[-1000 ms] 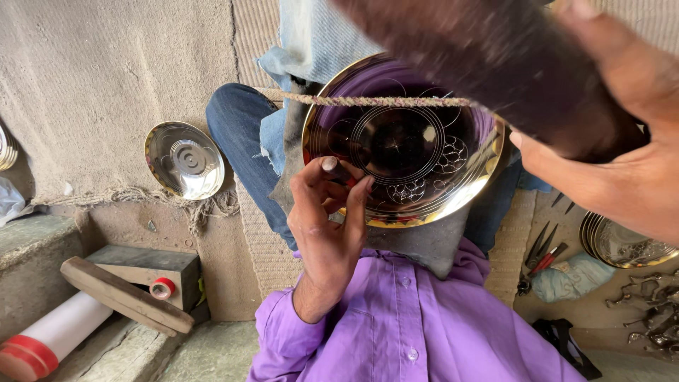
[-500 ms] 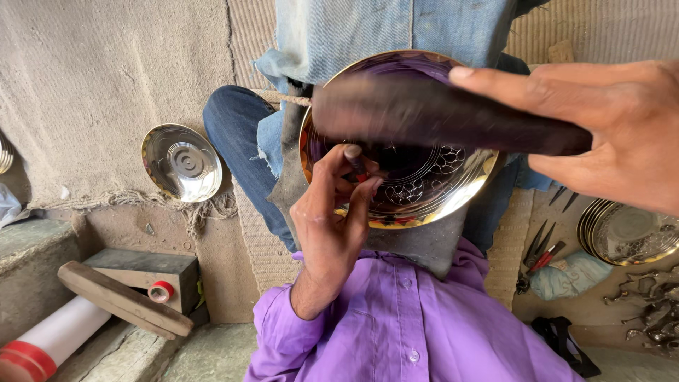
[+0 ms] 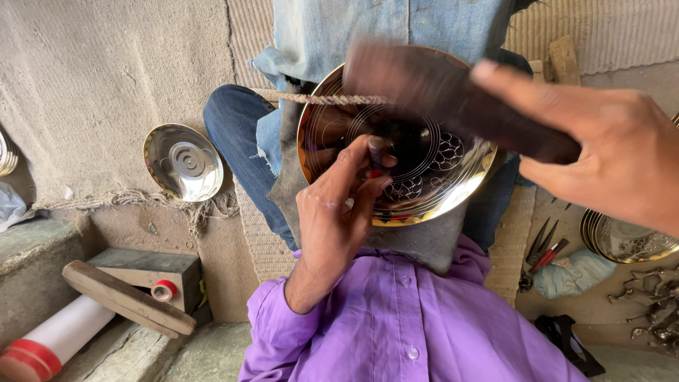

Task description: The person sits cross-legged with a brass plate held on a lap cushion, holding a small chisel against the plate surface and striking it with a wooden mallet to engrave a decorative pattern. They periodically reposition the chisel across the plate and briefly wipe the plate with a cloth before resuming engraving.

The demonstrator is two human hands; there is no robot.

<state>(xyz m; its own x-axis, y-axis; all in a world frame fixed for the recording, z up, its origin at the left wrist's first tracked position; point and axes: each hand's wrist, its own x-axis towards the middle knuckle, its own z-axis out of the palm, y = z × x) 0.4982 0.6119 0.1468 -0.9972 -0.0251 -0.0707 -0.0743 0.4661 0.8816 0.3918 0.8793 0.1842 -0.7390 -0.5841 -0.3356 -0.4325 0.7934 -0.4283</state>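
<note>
Engraving step: left hand [image 3: 339,212] pinches a punch [image 3: 375,159] on the plate [image 3: 453,191]; right hand [image 3: 608,148] grasps a mallet [image 3: 453,95] above it, needing a square blow.

No labels, signs or screens show in this view. The nearest things to packaging are few. A white roll with red ends [image 3: 49,341] lies at the near left corner, slanting across the stone step. Just right of it a small red-and-white spool [image 3: 164,290] rests against a grey block. At the far left edge a bit of crumpled clear plastic bag [image 3: 10,206] lies on the ledge. On the right, near a pair of pliers, a pale blue crumpled wrapper or cloth [image 3: 573,274] lies on the floor; which it is cannot be told.
</note>
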